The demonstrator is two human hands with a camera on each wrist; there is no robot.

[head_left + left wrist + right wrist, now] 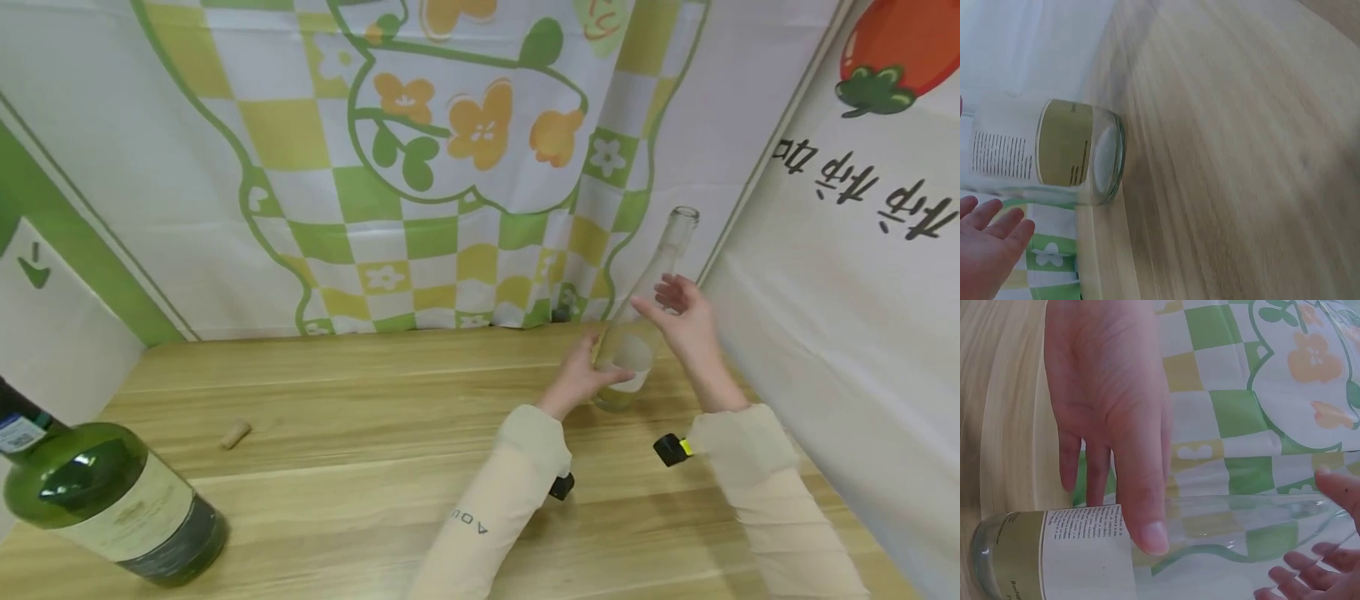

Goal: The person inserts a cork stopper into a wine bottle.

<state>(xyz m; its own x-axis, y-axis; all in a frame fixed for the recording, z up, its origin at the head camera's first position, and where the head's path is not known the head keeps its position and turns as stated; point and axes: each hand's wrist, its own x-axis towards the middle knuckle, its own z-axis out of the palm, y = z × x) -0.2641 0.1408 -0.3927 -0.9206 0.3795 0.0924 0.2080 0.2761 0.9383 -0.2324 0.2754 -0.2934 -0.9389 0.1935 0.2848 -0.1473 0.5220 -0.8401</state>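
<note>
Clear glass bottle (628,354) is near the wooden table's (390,450) far edge, with open room leftward to a cork (236,433). Left hand (582,375) and right hand (688,323) spread around it, contact hard to make out.

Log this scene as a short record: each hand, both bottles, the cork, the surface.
left hand: open around clear bottle, low down; contact unclear
right hand: open near its shoulder; contact unclear
clear bottle: standing, mouth uncovered
green bottle: standing, head view's left side
cork: lying on its side
surface: wooden table
</note>
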